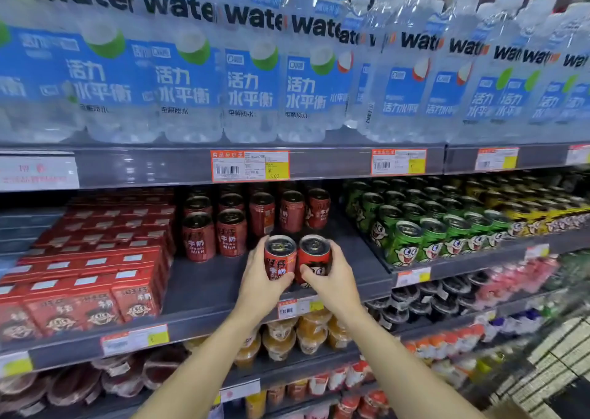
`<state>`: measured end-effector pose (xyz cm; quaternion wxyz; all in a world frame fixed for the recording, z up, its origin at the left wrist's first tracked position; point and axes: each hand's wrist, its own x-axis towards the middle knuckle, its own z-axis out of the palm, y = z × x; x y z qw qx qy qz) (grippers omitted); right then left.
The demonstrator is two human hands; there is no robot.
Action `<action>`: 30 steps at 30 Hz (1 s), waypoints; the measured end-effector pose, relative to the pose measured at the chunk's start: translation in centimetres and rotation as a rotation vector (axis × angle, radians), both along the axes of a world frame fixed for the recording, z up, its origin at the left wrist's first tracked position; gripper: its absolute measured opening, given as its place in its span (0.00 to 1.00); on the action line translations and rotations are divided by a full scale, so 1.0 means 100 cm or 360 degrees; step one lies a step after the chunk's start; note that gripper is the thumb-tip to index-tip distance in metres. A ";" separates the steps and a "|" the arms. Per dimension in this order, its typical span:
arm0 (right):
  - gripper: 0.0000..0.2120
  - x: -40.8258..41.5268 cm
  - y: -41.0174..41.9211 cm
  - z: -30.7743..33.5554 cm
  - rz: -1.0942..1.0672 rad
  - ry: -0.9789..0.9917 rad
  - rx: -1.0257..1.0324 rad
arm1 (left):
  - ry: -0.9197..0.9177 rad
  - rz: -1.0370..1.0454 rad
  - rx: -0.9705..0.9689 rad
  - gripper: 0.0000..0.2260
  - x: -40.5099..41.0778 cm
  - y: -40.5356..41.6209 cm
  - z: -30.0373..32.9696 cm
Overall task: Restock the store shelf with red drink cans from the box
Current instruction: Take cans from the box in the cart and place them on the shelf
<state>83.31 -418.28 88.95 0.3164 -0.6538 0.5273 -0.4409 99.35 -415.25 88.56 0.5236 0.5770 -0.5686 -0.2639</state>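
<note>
While gripped upright, L hand (258, 278) & R hand (332, 278) each clamp glossy red cylindrical can (280, 256), (314, 256)

Two bare forearms enter from the bottom edge; no sleeve, cuff, watch or band shows anywhere behind the fingers; the left hand (260, 279) and the right hand (332, 279) wear no gloves; no ring shows on the fingers (335, 249); the wrists are slim and bare; nails are too small to tell.
</note>
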 end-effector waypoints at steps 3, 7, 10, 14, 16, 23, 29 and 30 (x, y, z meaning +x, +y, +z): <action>0.28 -0.001 0.003 -0.001 0.0031 0.0037 -0.0007 | -0.0048 0.0030 -0.0022 0.35 -0.006 0.007 0.003; 0.30 0.000 0.004 -0.002 0.0037 0.0102 -0.0052 | -0.0081 0.0107 -0.0042 0.32 -0.011 0.011 0.008; 0.31 -0.002 0.002 -0.004 0.0046 0.0134 -0.0092 | -0.0128 0.0219 -0.0034 0.30 -0.016 0.011 0.005; 0.31 -0.003 0.005 -0.003 0.0054 0.0139 -0.0079 | -0.0329 0.0268 0.0102 0.36 -0.012 0.009 -0.001; 0.31 -0.004 0.004 0.001 0.0074 0.0170 -0.0072 | -0.0373 0.0318 0.0213 0.42 -0.015 0.010 -0.004; 0.30 -0.009 -0.001 -0.006 0.0110 0.0156 -0.0085 | -0.0356 0.0764 -0.0029 0.28 -0.044 0.021 -0.016; 0.31 -0.006 0.001 -0.011 0.0036 0.0219 -0.0160 | -0.0579 0.0806 0.0174 0.29 -0.049 0.016 -0.008; 0.31 -0.006 0.002 -0.010 0.0029 0.0226 -0.0158 | -0.0581 0.0797 0.0181 0.29 -0.047 0.014 -0.008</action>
